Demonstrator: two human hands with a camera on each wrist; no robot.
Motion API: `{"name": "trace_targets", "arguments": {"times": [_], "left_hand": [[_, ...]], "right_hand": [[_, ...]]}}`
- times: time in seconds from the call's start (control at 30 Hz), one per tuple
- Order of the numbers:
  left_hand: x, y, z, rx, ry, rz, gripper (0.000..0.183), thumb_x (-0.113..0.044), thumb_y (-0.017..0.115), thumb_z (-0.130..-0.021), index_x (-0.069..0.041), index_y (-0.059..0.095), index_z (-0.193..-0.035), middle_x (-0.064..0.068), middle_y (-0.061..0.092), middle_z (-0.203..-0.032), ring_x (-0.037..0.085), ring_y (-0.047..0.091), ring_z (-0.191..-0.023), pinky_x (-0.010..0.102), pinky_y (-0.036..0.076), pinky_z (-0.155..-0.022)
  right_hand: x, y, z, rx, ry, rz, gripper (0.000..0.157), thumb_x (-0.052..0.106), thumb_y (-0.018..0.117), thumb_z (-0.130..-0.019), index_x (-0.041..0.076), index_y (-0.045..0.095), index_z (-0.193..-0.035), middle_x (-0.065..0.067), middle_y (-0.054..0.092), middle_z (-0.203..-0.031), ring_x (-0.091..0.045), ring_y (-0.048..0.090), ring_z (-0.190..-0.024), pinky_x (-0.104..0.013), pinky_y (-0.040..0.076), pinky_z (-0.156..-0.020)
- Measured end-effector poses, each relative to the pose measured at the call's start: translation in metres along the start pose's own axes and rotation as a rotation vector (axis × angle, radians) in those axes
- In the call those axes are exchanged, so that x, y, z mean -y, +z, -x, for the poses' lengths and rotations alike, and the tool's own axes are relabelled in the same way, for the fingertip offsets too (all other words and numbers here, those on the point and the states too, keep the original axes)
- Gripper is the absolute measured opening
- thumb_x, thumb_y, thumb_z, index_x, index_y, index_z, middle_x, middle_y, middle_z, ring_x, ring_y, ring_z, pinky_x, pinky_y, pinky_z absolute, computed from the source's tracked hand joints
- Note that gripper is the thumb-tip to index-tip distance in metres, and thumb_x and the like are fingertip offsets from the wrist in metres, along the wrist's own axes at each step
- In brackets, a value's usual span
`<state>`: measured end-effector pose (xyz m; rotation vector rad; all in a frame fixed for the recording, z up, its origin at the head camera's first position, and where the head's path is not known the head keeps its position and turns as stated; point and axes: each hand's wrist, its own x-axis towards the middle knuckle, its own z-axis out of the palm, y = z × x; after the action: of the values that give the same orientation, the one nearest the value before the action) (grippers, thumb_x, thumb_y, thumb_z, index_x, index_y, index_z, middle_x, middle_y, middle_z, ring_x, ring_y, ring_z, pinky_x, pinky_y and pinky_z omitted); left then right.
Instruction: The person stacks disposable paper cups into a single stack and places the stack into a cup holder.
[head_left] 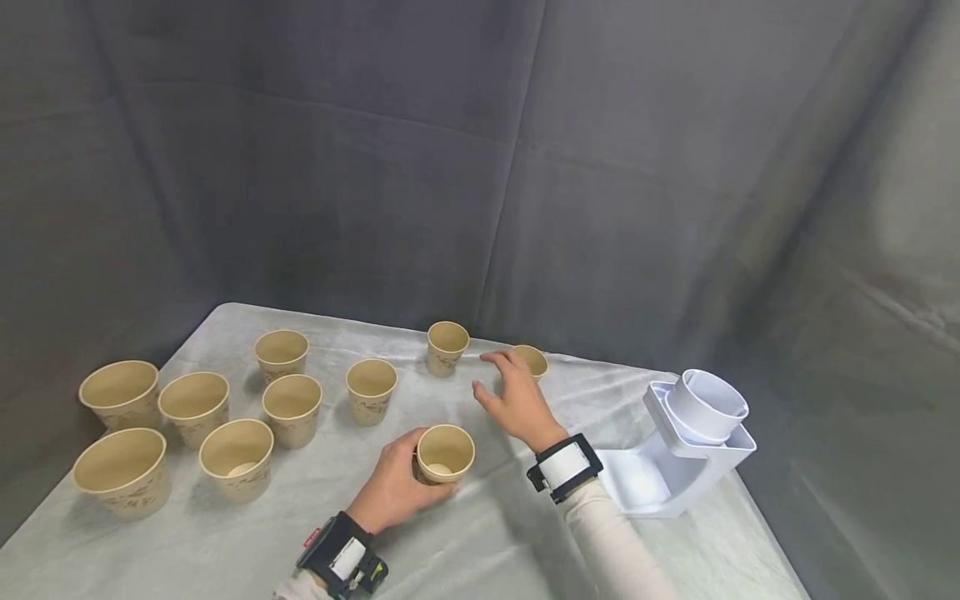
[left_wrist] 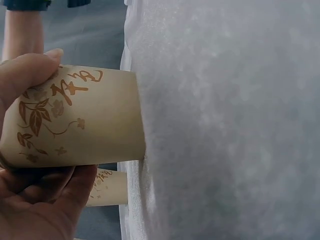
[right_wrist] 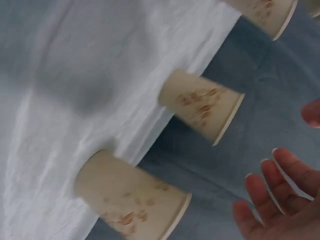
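Observation:
In the head view my left hand [head_left: 397, 487] grips a tan paper cup [head_left: 447, 450] at the table's middle. The left wrist view shows this cup [left_wrist: 100, 122] with brown leaf print, thumb on one side and fingers [left_wrist: 75, 195] on the other. My right hand [head_left: 520, 402] hovers farther back, its thumb and fingers spread and nothing held. Partly behind it stands a small paper cup [head_left: 532, 358]; another cup [head_left: 447, 346] is to its left. In the right wrist view the fingers [right_wrist: 270, 187] are apart from the printed cups [right_wrist: 202, 107].
Several more paper cups, such as a wide one [head_left: 123, 471] and a smaller one [head_left: 371, 387], stand upright on the left side of the cloth-covered table [head_left: 450, 558]. At right is a white stand [head_left: 675, 467] with a white ring-shaped piece [head_left: 707, 406] on top. Grey curtains [head_left: 420, 167] hang behind.

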<state>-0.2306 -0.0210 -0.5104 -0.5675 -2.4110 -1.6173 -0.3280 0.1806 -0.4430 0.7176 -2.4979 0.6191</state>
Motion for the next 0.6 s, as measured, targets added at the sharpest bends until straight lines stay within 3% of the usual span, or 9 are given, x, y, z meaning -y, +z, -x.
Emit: {"name": "trace_targets", "arguments": {"times": [0.3,0.6], "left_hand": [[0.000,0.003,0.000,-0.003,0.003,0.000,0.065,-0.028,0.082,-0.061,-0.015,0.053,-0.117,0.002,0.061,-0.105,0.018,0.057,-0.097,0.041,0.045,-0.086],[-0.001,0.004,-0.001,-0.013,0.013,-0.012,0.065,-0.029,0.082,-0.060,-0.014,0.053,-0.117,0.001,0.061,-0.104,0.017,0.056,-0.096,0.041,0.045,-0.086]], "right_hand": [[-0.037,0.009,-0.008,0.004,0.082,0.084,0.052,0.033,0.066,-0.078,0.006,0.055,-0.121,-0.013,0.050,-0.118,-0.030,0.044,-0.111,-0.047,0.034,-0.097],[-0.061,0.013,-0.013,0.046,0.154,0.129,0.065,0.040,0.068,-0.075,0.015,0.049,-0.132,-0.016,0.037,-0.135,-0.035,0.030,-0.124,-0.058,0.024,-0.101]]}}
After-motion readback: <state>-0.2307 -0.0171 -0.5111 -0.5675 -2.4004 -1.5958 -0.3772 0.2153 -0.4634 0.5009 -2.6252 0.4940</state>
